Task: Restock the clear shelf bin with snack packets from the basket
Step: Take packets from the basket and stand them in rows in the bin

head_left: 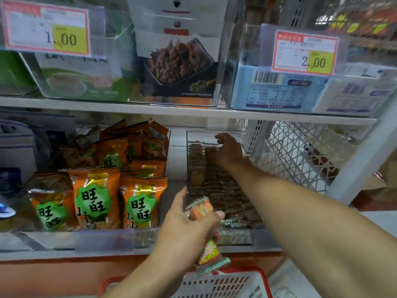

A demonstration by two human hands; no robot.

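A clear shelf bin on the lower shelf holds rows of small brown snack packets. My right hand reaches deep into the bin, its curled fingers resting on the packets at the back. My left hand hovers at the bin's front left corner and grips a small bunch of orange snack packets, with more of them hanging below the palm. The white basket with a red rim sits below, at the bottom edge of the view.
To the left stands another clear bin of larger orange bags. A white mesh divider borders the right side. The upper shelf carries clear bins with price tags reading 1.00 and 2.00.
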